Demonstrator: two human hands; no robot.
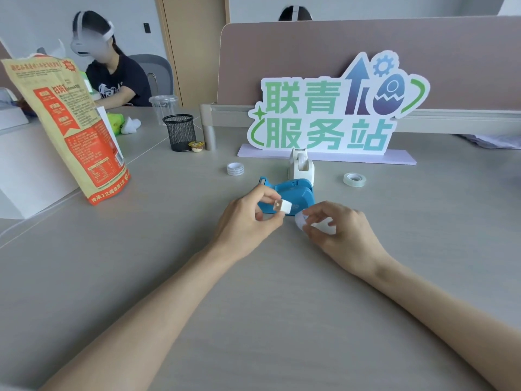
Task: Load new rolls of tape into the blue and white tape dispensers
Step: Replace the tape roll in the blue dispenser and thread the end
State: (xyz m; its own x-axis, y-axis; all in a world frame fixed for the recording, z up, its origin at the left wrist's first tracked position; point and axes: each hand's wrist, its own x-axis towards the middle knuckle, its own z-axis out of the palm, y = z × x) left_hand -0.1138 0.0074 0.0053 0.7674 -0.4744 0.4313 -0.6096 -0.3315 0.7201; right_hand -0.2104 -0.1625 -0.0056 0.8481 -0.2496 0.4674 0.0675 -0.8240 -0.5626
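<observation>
The blue tape dispenser (pixel 293 194) lies on the grey desk just beyond my hands, and the white tape dispenser (pixel 301 166) stands upright right behind it. My left hand (pixel 248 218) pinches a small white spool core (pixel 283 207) between thumb and fingers. My right hand (pixel 338 230) holds a white tape roll (pixel 303 220), partly hidden by my fingers. A second tape roll (pixel 235 168) lies to the left of the dispensers. A clear tape roll (pixel 354 179) lies to their right.
A green-lettered sign (pixel 332 114) stands behind the dispensers against a desk divider. A black mesh pen cup (pixel 180 132) and a small jar (pixel 196 145) sit at the back left. A tall orange snack bag (pixel 70 128) stands at the left. Another person sits beyond it.
</observation>
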